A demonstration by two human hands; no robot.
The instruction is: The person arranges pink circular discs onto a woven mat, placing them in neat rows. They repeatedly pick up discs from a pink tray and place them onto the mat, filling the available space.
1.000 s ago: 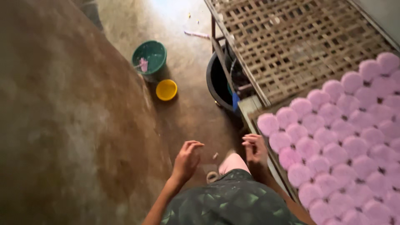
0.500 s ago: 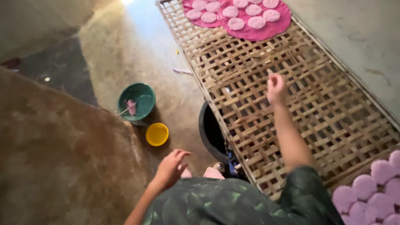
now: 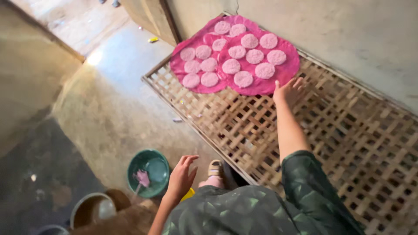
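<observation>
My right hand (image 3: 288, 90) reaches out over a woven bamboo lattice rack (image 3: 339, 130), fingers spread, at the near edge of a magenta cloth (image 3: 285, 72) that carries several round pink discs (image 3: 243, 78). A second magenta cloth (image 3: 183, 69) with more pink discs lies beside it to the left. My left hand (image 3: 182, 176) hangs open in the air near my body, above the floor, holding nothing. A green patterned garment (image 3: 261, 209) covers my torso and right upper arm.
A green bowl (image 3: 148, 172) with a pink tool in it sits on the concrete floor at lower left. A metal pot (image 3: 89, 209) stands beside it. A sandalled foot (image 3: 214, 167) is at the rack's edge. A plastered wall (image 3: 348, 35) runs behind the rack.
The view has swung up and along the rack toward the far cloths of discs. My right hand has stretched forward to the cloth's edge. My left hand stays open near my body.
</observation>
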